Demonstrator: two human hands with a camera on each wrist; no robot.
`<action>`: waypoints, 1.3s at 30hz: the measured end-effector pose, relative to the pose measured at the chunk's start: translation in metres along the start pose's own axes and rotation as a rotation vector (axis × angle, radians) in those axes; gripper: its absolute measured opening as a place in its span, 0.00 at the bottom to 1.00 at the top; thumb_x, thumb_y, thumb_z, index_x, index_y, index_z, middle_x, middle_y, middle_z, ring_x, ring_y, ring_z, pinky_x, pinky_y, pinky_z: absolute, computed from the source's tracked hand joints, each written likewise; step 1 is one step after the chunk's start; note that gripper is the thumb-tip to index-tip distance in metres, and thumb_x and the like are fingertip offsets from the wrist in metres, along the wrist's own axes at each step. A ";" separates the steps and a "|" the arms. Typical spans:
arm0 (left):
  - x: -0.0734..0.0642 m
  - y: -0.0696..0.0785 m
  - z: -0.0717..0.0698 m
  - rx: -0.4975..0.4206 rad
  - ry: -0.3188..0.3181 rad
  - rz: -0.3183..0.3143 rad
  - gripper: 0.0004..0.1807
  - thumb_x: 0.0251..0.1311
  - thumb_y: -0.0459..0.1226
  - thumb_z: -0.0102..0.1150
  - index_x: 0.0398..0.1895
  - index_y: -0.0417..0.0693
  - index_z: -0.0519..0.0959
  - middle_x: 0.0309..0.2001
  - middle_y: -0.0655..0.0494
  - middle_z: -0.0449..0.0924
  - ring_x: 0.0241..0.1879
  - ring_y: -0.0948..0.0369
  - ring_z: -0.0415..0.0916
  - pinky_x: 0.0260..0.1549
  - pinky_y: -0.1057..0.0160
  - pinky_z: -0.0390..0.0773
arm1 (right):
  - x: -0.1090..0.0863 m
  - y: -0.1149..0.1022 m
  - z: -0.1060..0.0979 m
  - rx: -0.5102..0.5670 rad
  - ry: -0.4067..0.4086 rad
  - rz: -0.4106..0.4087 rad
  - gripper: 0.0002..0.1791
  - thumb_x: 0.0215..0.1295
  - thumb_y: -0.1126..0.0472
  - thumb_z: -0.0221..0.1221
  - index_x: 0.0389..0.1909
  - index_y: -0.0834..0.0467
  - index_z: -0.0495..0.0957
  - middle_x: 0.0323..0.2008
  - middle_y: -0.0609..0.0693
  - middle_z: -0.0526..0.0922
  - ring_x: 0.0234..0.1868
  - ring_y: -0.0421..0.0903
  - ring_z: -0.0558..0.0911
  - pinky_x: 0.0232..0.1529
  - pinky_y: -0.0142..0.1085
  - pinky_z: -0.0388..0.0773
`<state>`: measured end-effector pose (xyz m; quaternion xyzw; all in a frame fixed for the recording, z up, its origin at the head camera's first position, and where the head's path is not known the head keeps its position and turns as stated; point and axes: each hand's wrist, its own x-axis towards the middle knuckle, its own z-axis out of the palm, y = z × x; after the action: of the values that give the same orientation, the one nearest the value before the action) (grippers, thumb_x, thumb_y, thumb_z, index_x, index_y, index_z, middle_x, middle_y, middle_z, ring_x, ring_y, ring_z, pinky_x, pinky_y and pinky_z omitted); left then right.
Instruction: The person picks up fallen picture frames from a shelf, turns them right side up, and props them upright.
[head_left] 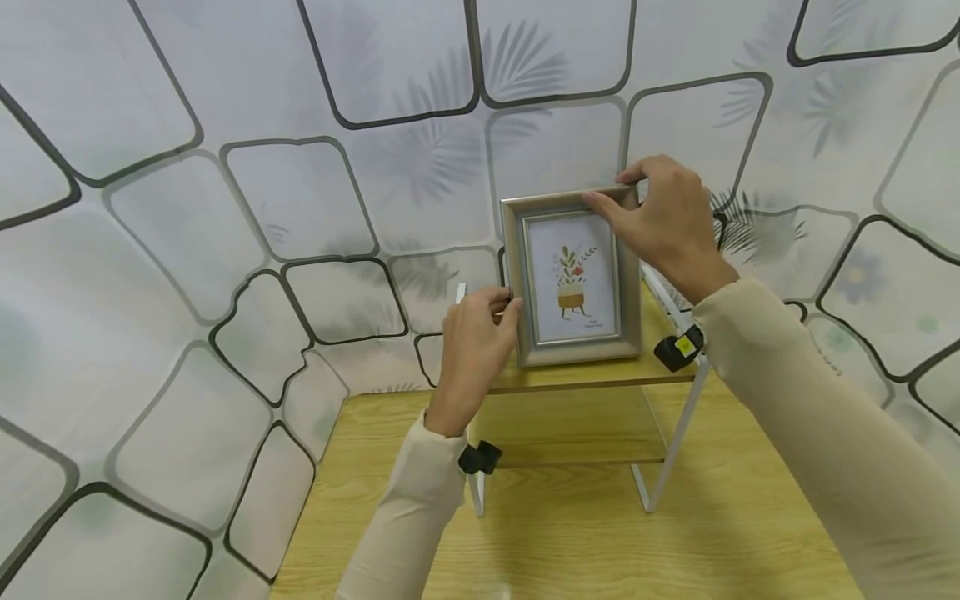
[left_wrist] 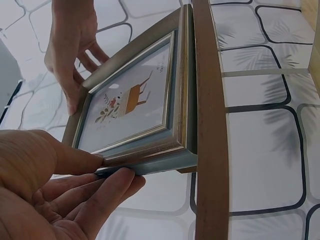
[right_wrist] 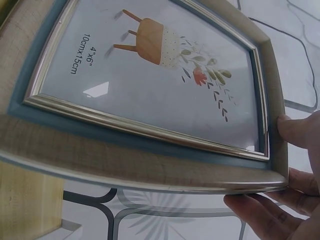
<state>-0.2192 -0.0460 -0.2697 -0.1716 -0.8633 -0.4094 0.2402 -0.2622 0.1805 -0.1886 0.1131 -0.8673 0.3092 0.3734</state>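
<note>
A picture frame [head_left: 628, 308] with a champagne-coloured border stands upright on the top board of a small shelf [head_left: 525, 379]. Behind its glass is a print of a potted plant on legs, marked 4"x6". My right hand [head_left: 671, 221] grips the upper right corner, thumb on the front and fingers behind the edge. Lower on the opposite side, my left hand [head_left: 480, 337] pinches the left edge between thumb and fingers. In the left wrist view, the frame's [left_wrist: 187, 100] bottom edge is right at the brown edge of the board [left_wrist: 210, 125].
The two-tier shelf has white metal legs [head_left: 678, 433] and a lower board [head_left: 570, 429]. It stands on a wood-grain tabletop [head_left: 585, 542]. Close behind and to the left rises a wall covering [head_left: 300, 208] patterned with rounded squares and leaves.
</note>
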 end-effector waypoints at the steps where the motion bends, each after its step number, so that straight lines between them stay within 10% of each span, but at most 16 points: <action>1: 0.000 0.000 0.000 0.003 0.000 -0.001 0.14 0.69 0.35 0.62 0.52 0.34 0.84 0.45 0.44 0.88 0.41 0.54 0.88 0.40 0.56 0.86 | 0.000 0.000 0.000 -0.003 0.002 0.003 0.29 0.64 0.45 0.69 0.48 0.69 0.81 0.48 0.66 0.84 0.53 0.65 0.80 0.55 0.59 0.73; 15: 0.002 0.001 0.001 0.037 0.006 -0.015 0.15 0.70 0.36 0.63 0.53 0.35 0.84 0.45 0.45 0.88 0.41 0.55 0.88 0.42 0.55 0.85 | -0.002 -0.002 0.000 -0.022 0.026 0.006 0.29 0.65 0.45 0.68 0.48 0.68 0.82 0.48 0.66 0.84 0.53 0.65 0.80 0.56 0.64 0.70; 24: -0.003 -0.006 -0.010 0.141 0.108 0.085 0.18 0.70 0.42 0.62 0.54 0.36 0.83 0.47 0.45 0.87 0.44 0.52 0.87 0.45 0.54 0.84 | -0.006 0.010 -0.017 0.030 -0.010 0.096 0.31 0.71 0.38 0.55 0.55 0.62 0.81 0.57 0.56 0.83 0.41 0.57 0.86 0.47 0.46 0.78; 31: -0.013 -0.020 -0.028 0.196 0.208 0.133 0.19 0.70 0.39 0.62 0.58 0.37 0.81 0.48 0.43 0.87 0.32 0.47 0.85 0.31 0.51 0.83 | -0.017 0.035 -0.044 -0.002 -0.027 0.119 0.28 0.71 0.41 0.55 0.55 0.60 0.82 0.55 0.56 0.84 0.35 0.32 0.79 0.29 0.22 0.68; 39: -0.033 -0.055 -0.043 0.189 0.210 0.078 0.18 0.71 0.38 0.61 0.58 0.37 0.81 0.52 0.43 0.85 0.52 0.47 0.82 0.49 0.46 0.81 | -0.049 0.078 -0.060 -0.045 -0.040 0.126 0.26 0.71 0.45 0.57 0.55 0.63 0.81 0.56 0.63 0.81 0.32 0.14 0.66 0.31 0.21 0.64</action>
<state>-0.2077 -0.1166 -0.2985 -0.1381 -0.8607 -0.3323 0.3600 -0.2265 0.2773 -0.2267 0.0560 -0.8866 0.3101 0.3384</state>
